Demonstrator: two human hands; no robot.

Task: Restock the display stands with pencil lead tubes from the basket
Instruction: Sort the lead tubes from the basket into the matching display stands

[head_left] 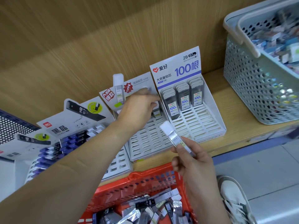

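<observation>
STEP: filling white slotted cardboard middle stand (145, 143) | left hand (139, 109) pinches small white-capped tube (156, 110) into far row | right hand (192, 157) grips clear white-capped lead tube (174, 136) above near red plastic basket (145, 177) | NEXT: likely slot it upright alongside.

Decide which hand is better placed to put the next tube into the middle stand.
Right: the right hand holds a white-capped lead tube over the middle stand; the left hand grips a second tube at its back.

Bright even light, motion-blurred, wide-angle distortion.
</observation>
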